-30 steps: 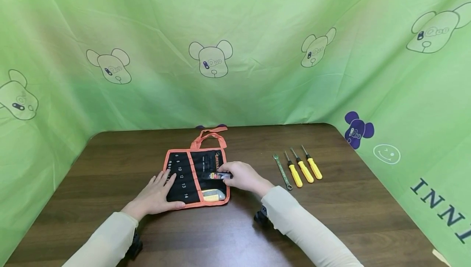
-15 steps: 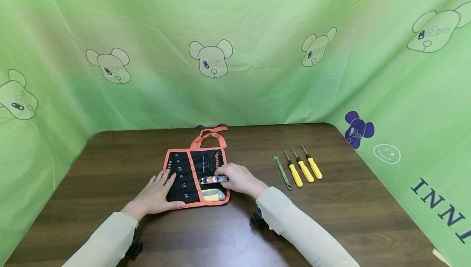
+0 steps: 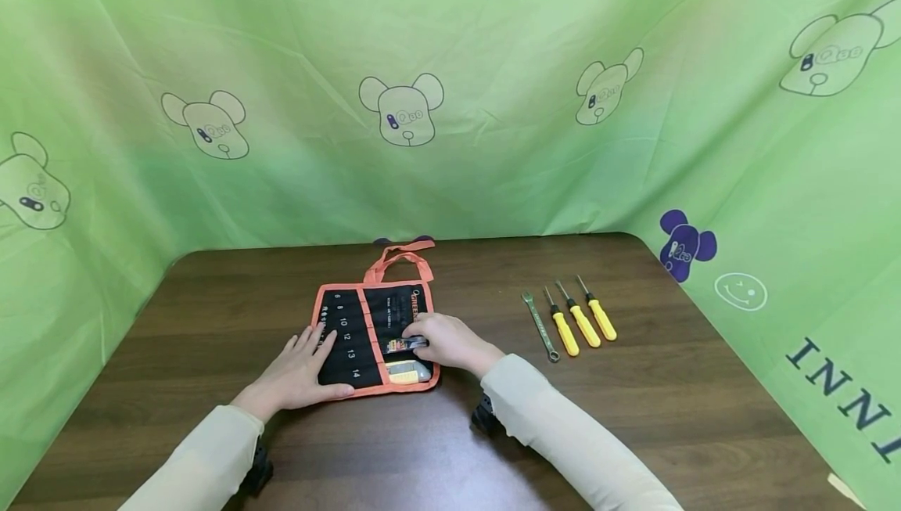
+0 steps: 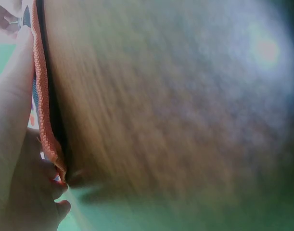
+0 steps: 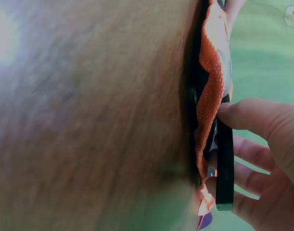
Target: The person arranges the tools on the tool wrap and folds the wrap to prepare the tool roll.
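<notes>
A black tool pouch (image 3: pixel 397 304) with orange edging lies flat on the table, its left panel printed with size numbers. My left hand (image 3: pixel 299 370) rests spread over its lower left corner. With thumb and fingers, my right hand (image 3: pixel 450 341) pinches a small flat black case (image 3: pixel 401 346) with a colourful label, over the pouch's right panel. In the right wrist view the case (image 5: pixel 224 168) shows edge-on beside the orange border, thumb on its near side. A yellow and grey utility knife (image 3: pixel 408 372) sits in the lowest right pocket, just below the case.
Right of the pouch, a combination wrench (image 3: pixel 540 327) and three yellow-handled screwdrivers (image 3: pixel 585 327) lie in a row on the brown wooden table (image 3: pixel 211 323). The pouch's orange straps (image 3: pixel 400 260) extend toward the back. A green printed curtain (image 3: pixel 296 182) surrounds the table's back and sides.
My right hand has moved left over the pouch, carrying the black case toward the middle orange seam. My left hand keeps its place, and the pouch stays put.
</notes>
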`<action>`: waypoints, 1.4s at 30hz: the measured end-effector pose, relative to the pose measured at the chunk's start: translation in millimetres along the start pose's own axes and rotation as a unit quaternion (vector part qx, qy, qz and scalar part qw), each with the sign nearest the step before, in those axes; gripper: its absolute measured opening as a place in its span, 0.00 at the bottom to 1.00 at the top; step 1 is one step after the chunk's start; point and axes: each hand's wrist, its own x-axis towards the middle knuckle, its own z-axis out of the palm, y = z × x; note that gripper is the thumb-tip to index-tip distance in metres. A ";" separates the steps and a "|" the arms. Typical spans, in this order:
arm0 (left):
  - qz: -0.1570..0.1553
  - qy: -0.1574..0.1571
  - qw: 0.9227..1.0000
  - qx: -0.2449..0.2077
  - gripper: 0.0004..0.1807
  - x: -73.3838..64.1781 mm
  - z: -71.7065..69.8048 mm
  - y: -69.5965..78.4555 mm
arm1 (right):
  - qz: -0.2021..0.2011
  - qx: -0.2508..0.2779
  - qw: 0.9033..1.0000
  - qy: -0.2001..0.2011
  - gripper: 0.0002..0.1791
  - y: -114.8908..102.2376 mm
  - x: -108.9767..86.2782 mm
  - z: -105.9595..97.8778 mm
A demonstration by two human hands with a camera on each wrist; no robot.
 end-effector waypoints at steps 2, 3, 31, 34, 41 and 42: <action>-0.001 0.000 1.000 0.000 0.59 -0.4 -0.1 0.1 | 0.006 0.001 1.000 -0.010 0.13 -0.4 2.0 0.5; -0.001 0.000 1.000 -0.001 0.59 -0.7 -0.1 0.1 | 0.005 -0.001 1.000 -0.012 0.13 0.0 3.0 1.3; 0.002 0.001 1.000 -0.007 0.59 -1.5 -1.3 1.4 | -0.003 -0.004 0.998 -0.056 0.13 -0.7 10.8 0.0; 0.002 -0.001 1.000 -0.005 0.59 -1.6 -1.2 1.9 | 0.002 0.001 0.997 -0.082 0.13 -0.2 11.7 -2.1; 0.002 -0.003 1.000 -0.004 0.59 -1.3 -2.6 2.8 | 0.014 0.018 0.993 -0.119 0.14 0.5 14.1 -6.2; 0.000 -0.003 1.000 -0.004 0.59 -1.4 -2.7 2.6 | 0.011 0.018 0.993 -0.118 0.14 0.2 14.8 -6.2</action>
